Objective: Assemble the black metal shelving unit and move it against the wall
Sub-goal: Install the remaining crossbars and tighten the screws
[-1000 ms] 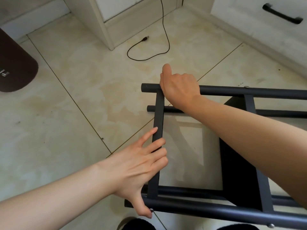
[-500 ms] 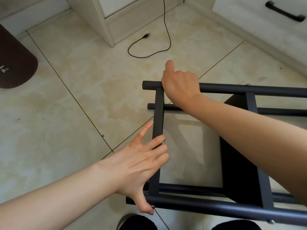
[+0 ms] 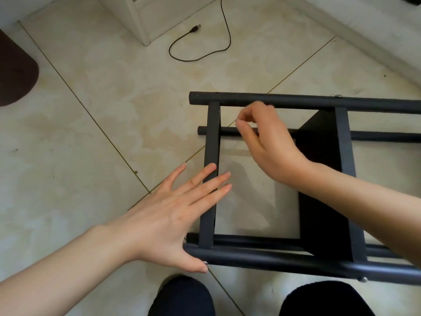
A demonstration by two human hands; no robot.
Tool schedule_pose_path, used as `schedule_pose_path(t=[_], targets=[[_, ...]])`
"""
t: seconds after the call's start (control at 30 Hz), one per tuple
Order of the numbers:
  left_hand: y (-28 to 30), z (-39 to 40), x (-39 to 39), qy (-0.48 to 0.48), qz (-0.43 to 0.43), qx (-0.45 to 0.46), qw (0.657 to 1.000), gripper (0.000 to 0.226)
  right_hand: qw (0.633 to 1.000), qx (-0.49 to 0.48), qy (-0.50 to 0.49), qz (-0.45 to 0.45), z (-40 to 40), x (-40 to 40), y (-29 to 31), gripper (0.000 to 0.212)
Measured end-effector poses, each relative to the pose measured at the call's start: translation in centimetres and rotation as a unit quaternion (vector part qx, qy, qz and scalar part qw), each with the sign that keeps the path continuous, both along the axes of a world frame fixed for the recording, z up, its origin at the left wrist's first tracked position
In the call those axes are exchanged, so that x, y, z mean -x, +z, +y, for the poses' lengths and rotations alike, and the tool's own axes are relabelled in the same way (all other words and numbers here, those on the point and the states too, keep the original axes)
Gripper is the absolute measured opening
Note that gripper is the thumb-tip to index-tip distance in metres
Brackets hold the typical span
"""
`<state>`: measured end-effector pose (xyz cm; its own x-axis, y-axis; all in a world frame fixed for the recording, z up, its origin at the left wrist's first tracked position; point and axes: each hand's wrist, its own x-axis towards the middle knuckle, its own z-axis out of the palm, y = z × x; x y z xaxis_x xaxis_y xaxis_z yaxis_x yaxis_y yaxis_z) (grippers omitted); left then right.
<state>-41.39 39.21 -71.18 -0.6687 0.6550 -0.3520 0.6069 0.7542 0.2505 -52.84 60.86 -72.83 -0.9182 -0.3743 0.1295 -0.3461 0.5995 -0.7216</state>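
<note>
Two hands at the black metal tube shelving frame: left hand flat on its nine-o'clock crossbar, right hand loosely curled, grasping nothing.

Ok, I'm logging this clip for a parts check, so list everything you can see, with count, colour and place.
shelf frame: one, black metal, lying on its side on the floor, centre right
shelf board: one, black, fitted inside the frame
cable: one, black, loose on the floor, top centre
mat: one, dark brown, left edge
cabinet: one, white, top centre, only its lower corner shows
floor: beige tiles
knees: two, dark trousers, bottom edge
left hand: fingers straight, resting on the frame's end bar
right hand: fingers loosely curled, above the frame, holding nothing visible
</note>
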Motion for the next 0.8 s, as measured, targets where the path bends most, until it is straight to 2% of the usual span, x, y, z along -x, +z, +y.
schedule_pose_path(t=[0.1,0.2,0.27,0.33,0.47,0.57,0.8], targets=[[-0.1,0.1,-0.1,0.007,-0.007,-0.018,1.000,0.127,0.994,-0.013,0.029,-0.100,0.9,-2.5,-0.9,0.008],[-0.3,0.4,-0.4,0.008,-0.004,-0.036,0.999,0.124,0.964,-0.057,0.076,-0.249,1.1,-4.2,-1.8,0.004],[-0.6,0.4,-0.5,0.010,0.003,-0.045,0.999,0.123,0.918,-0.020,0.113,-0.379,0.8,-5.2,-2.3,0.008],[-0.9,0.2,-0.5,0.010,0.006,-0.056,0.998,0.122,0.857,0.032,0.126,-0.498,0.7,-6.1,-2.7,0.010],[-1.6,-0.1,-0.1,0.001,0.005,-0.092,0.996,0.117,0.736,0.087,0.133,-0.659,0.7,-7.2,-3.1,0.007],[-2.1,-0.2,-0.2,0.004,0.003,-0.115,0.993,0.116,0.690,0.114,0.129,-0.703,0.3,-7.9,-3.5,0.006],[-2.4,0.0,-0.4,0.012,0.014,-0.128,0.992,0.112,0.666,0.124,0.132,-0.724,-0.3,-8.5,-3.9,0.008]])
